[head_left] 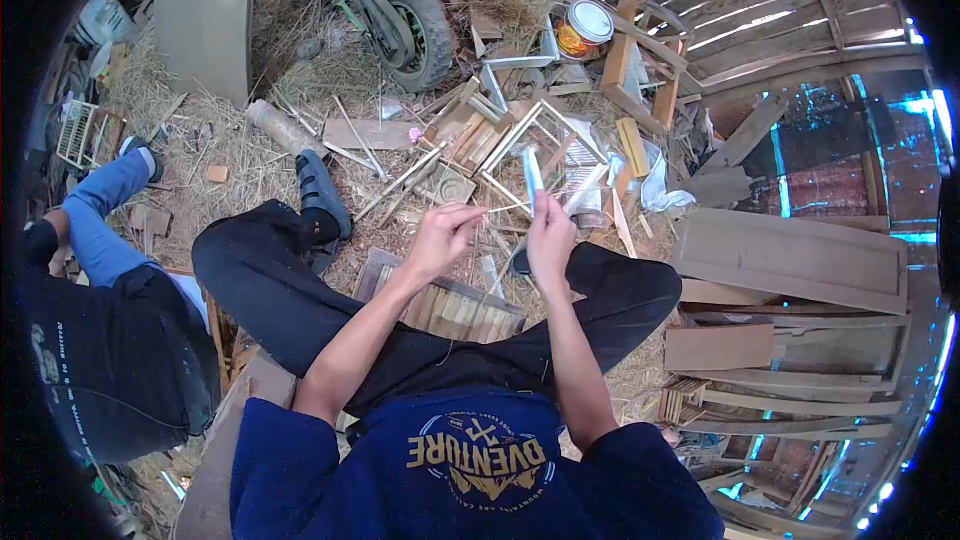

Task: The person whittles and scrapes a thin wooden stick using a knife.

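My left hand point(447, 238) is closed, with thumb and fingers pinching a thin pale stick point(507, 208). The stick runs across toward my right hand point(550, 240), which is wrapped round what looks like a knife point(532, 170). Its broad, shiny bluish blade points away from me, and the handle is hidden in the fist. Both hands are above my lap, a short way apart. Beyond them lies a small wooden frame with thin bars point(545, 135). Under my forearms is a slatted wooden piece point(460, 312).
Wood scraps and straw cover the ground. A motorcycle wheel point(418, 38), a paint can point(585, 28) and a white plastic bag point(660, 180) lie ahead. Boards point(790, 258) stack on the right. Another person point(110, 340) sits at the left, near a small barred cage point(85, 132).
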Available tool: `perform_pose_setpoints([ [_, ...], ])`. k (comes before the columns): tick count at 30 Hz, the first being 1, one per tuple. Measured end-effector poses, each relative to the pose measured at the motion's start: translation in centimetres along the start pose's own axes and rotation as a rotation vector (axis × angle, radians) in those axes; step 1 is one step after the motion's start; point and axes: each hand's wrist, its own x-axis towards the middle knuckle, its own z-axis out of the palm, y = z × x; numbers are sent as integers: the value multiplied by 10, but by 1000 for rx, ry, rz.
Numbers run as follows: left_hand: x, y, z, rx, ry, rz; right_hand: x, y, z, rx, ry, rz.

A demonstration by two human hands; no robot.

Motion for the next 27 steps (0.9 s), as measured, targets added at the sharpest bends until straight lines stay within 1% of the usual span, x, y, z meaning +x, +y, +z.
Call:
perform_pose_setpoints([
  [1,-1,-5,-2,-24,10,-14,1,12,1,-107,-62,-20],
  [4,1,-4,-2,-85,37,-49,12,17,-7,41,114,103],
  [5,1,-2,-1,-86,32,-45,14,19,-12,43,65,158],
  [6,1,1,-1,-91,22,-40,9,13,-9,36,34,119],
  [8,-1,0,1,-88,-23,-99,-6,2,0,16,-11,50],
  [9,-2,-2,0,-85,-23,-108,-6,7,3,-22,6,-19],
  [12,1,4,0,-58,-15,-100,7,17,-2,89,92,104],
  [13,0,7,-2,-46,-26,-95,10,16,-7,61,20,190],
  [16,-5,0,1,-92,-5,-176,-6,7,9,-14,-32,18],
  [17,-3,-5,-2,-60,0,-122,-4,7,3,-103,-87,-9],
  [20,1,5,-2,-100,-3,-155,15,21,-3,49,35,181],
  [21,2,5,-1,-75,-3,-158,16,19,-2,50,53,197],
  [24,2,4,0,-90,-2,-194,-8,12,14,-62,44,-65],
  [25,2,5,2,-101,-7,-191,-9,11,15,-57,-36,-1],
  [27,3,5,2,-111,10,-183,1,4,8,23,21,98],
])
